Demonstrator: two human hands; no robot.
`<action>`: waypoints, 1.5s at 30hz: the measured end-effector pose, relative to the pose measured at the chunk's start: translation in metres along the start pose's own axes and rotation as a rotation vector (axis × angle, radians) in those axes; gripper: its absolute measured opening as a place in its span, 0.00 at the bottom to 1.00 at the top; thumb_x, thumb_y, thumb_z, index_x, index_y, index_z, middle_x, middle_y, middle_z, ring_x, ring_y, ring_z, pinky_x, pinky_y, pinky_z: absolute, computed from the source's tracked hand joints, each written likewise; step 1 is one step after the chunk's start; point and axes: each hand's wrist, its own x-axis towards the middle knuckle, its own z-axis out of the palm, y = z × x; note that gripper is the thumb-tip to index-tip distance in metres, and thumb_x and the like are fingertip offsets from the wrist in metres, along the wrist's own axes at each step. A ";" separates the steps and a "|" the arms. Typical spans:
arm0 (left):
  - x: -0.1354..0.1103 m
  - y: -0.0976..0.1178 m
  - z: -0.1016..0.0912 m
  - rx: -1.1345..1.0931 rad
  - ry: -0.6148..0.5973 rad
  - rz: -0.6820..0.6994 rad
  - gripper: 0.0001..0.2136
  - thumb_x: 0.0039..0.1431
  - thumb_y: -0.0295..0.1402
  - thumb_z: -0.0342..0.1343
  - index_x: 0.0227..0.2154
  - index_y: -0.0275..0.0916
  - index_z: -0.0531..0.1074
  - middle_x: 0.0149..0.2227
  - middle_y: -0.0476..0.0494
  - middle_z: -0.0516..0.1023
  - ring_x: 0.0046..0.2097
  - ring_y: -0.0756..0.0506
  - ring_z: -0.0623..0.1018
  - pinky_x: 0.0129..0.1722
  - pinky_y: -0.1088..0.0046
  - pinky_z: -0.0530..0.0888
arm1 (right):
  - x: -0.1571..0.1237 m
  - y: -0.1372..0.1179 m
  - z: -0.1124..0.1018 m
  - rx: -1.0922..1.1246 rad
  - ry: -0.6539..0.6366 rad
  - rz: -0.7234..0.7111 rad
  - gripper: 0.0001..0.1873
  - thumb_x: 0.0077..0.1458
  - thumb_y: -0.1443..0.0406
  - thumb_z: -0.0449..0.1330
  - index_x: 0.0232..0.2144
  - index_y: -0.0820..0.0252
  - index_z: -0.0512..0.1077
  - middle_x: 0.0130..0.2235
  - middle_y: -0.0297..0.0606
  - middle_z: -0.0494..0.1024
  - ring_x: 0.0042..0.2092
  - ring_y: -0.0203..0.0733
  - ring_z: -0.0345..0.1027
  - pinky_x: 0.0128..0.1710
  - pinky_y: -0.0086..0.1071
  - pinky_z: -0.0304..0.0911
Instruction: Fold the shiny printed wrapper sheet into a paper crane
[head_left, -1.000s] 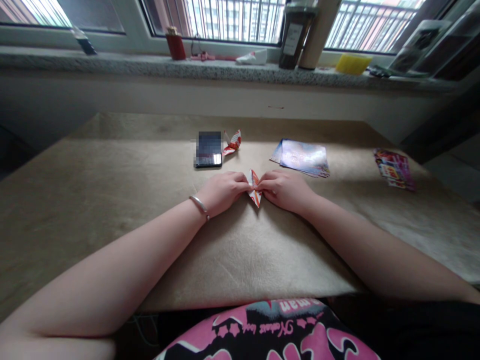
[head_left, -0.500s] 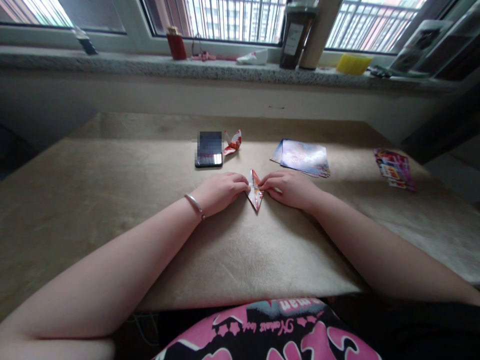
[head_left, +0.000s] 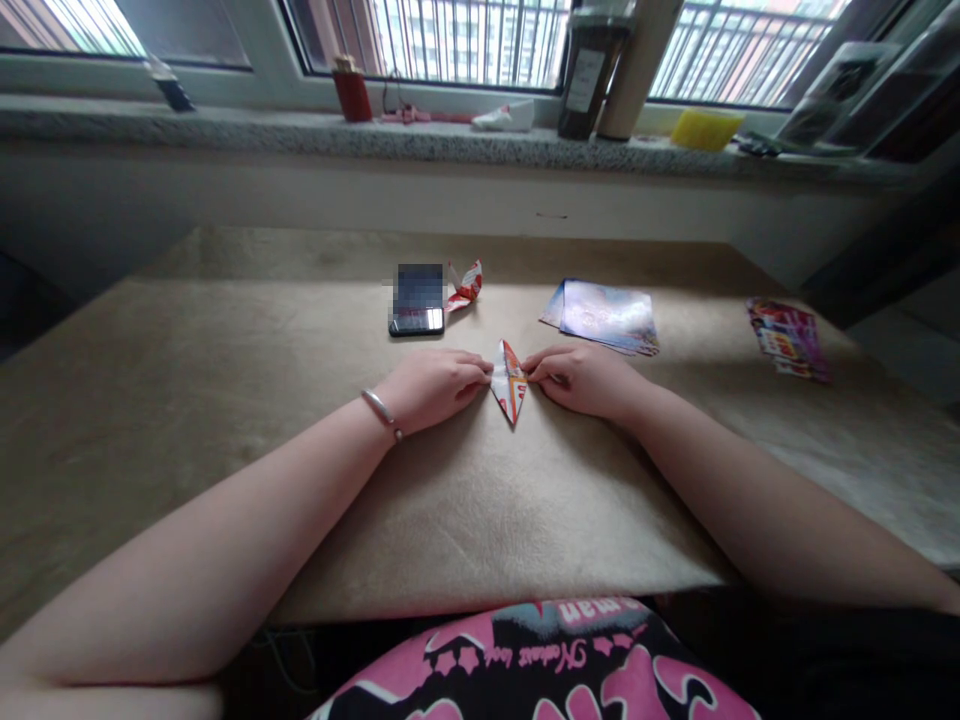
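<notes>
A small folded paper (head_left: pixel 511 388), diamond-shaped with white, red and orange print, lies flat on the table in front of me. My left hand (head_left: pixel 442 385) pinches its left corner between thumb and fingers. At the opposite corner, the fingertips of my right hand (head_left: pixel 581 378) are closed on the paper's right edge. Beyond my left hand is a folded red-and-white paper crane (head_left: pixel 466 286), beside a dark phone (head_left: pixel 417 305) whose screen is partly blurred out.
A stack of shiny cards (head_left: pixel 611 315) lies behind my right hand, with more colourful cards (head_left: pixel 789 338) farther right. On the stone windowsill (head_left: pixel 262 130) stand a red lighter-like object (head_left: pixel 352 90), a dark jar (head_left: pixel 586 80) and a yellow sponge-like block (head_left: pixel 706 129).
My fingers have drawn slightly outward to the paper's side corners, the left hand moving a little left. More of the paper's printed face now shows.
</notes>
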 end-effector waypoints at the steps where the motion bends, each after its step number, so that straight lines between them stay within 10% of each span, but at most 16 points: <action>1: 0.000 0.000 0.000 -0.005 0.010 -0.004 0.12 0.60 0.30 0.47 0.37 0.40 0.76 0.45 0.45 0.77 0.46 0.47 0.76 0.46 0.71 0.73 | 0.000 -0.001 0.001 0.009 0.014 0.011 0.13 0.50 0.72 0.53 0.32 0.55 0.76 0.42 0.35 0.79 0.42 0.39 0.72 0.43 0.34 0.67; 15: 0.000 0.004 -0.002 -0.151 0.049 0.177 0.10 0.60 0.30 0.49 0.37 0.43 0.76 0.41 0.45 0.77 0.46 0.47 0.73 0.47 0.70 0.70 | 0.002 -0.012 0.012 0.056 0.076 0.042 0.10 0.51 0.61 0.60 0.37 0.54 0.76 0.46 0.36 0.77 0.48 0.42 0.69 0.49 0.39 0.64; 32: 0.002 0.009 -0.002 -0.043 0.032 -0.198 0.12 0.54 0.39 0.55 0.36 0.36 0.71 0.37 0.42 0.74 0.41 0.44 0.72 0.40 0.67 0.69 | 0.003 -0.012 0.010 0.099 0.028 -0.046 0.13 0.52 0.65 0.57 0.41 0.56 0.74 0.49 0.37 0.75 0.52 0.42 0.66 0.54 0.40 0.61; 45: 0.002 0.003 0.005 -0.208 -0.012 -0.227 0.13 0.52 0.40 0.58 0.37 0.38 0.72 0.38 0.43 0.72 0.44 0.44 0.69 0.46 0.67 0.66 | 0.002 -0.018 0.010 -0.045 0.051 0.133 0.14 0.53 0.59 0.57 0.41 0.59 0.73 0.51 0.43 0.73 0.51 0.46 0.65 0.52 0.41 0.62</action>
